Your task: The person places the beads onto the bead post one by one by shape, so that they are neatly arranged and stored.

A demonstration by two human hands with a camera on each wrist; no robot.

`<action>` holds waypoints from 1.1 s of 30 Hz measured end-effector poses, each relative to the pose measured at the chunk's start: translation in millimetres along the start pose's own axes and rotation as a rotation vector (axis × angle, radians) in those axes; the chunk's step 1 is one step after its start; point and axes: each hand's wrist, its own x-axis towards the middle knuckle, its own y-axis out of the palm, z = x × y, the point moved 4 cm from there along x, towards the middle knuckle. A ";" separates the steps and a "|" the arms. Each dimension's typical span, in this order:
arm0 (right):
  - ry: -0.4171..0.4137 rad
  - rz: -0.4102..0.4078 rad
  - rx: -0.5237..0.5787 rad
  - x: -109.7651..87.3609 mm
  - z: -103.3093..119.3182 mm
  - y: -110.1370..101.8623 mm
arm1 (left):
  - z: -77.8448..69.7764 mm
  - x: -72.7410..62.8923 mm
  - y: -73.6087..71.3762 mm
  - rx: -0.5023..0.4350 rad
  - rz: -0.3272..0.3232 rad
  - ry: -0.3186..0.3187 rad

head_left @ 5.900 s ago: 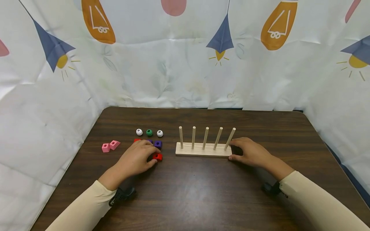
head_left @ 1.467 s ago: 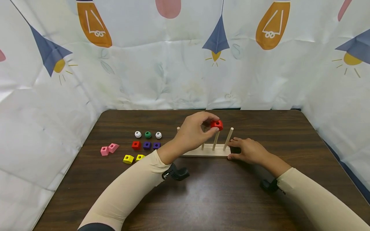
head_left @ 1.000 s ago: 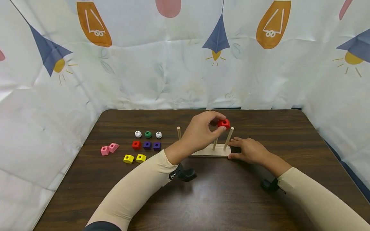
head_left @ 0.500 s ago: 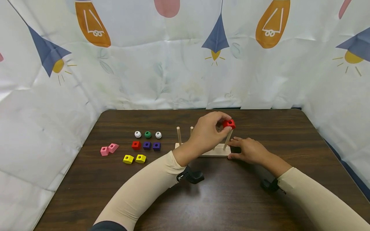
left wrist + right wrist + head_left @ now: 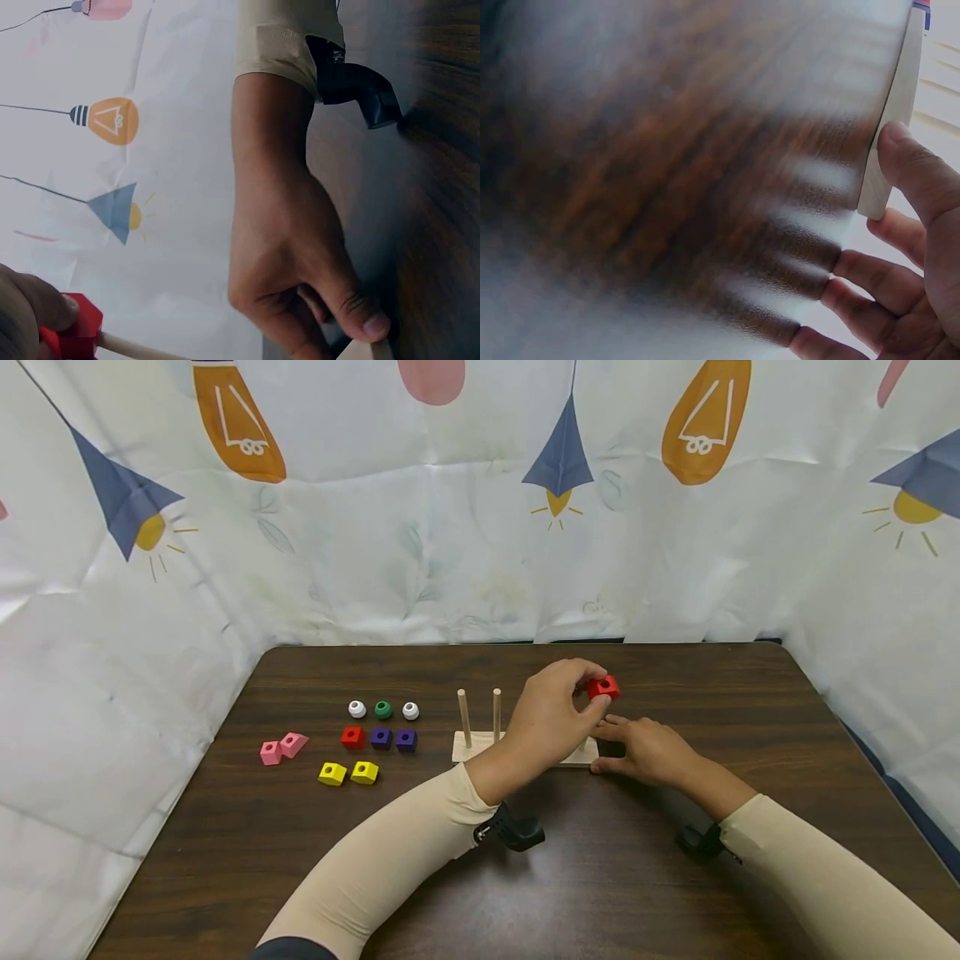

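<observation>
My left hand (image 5: 553,710) pinches a red bead (image 5: 604,687) with a hole in it between thumb and fingertips. It is held over the right end of a wooden peg board (image 5: 480,745). In the left wrist view a wooden peg (image 5: 139,349) meets the red bead; how far the peg enters the hole cannot be told. Two upright pegs show at the board's left, and my left hand hides most of the others. My right hand (image 5: 648,752) grips the board's right end, its thumb along the front side of the base (image 5: 900,97) in the right wrist view.
Left of the board on the brown table (image 5: 600,893) lie two white beads, one green bead (image 5: 383,710), another red bead (image 5: 353,737), two purple beads (image 5: 393,740), two yellow beads (image 5: 348,773) and two pink beads (image 5: 283,748). A printed curtain (image 5: 450,552) hangs behind.
My left hand picked up the red bead from the left group, carried it right across the board and has just lowered it slightly at the right end. My right hand stays on the board.
</observation>
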 end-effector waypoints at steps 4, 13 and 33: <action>0.000 -0.004 0.013 -0.9 -0.2 -0.3 | 3.9 -2.5 6.2 -0.012 -0.019 -0.038; 0.008 0.003 0.006 -1.9 -0.5 -0.4 | 12.0 -8.0 18.8 0.012 -0.052 -0.067; 0.044 0.028 -0.038 -0.4 3.0 -1.3 | 50.3 -29.5 51.9 -0.084 -0.048 -0.259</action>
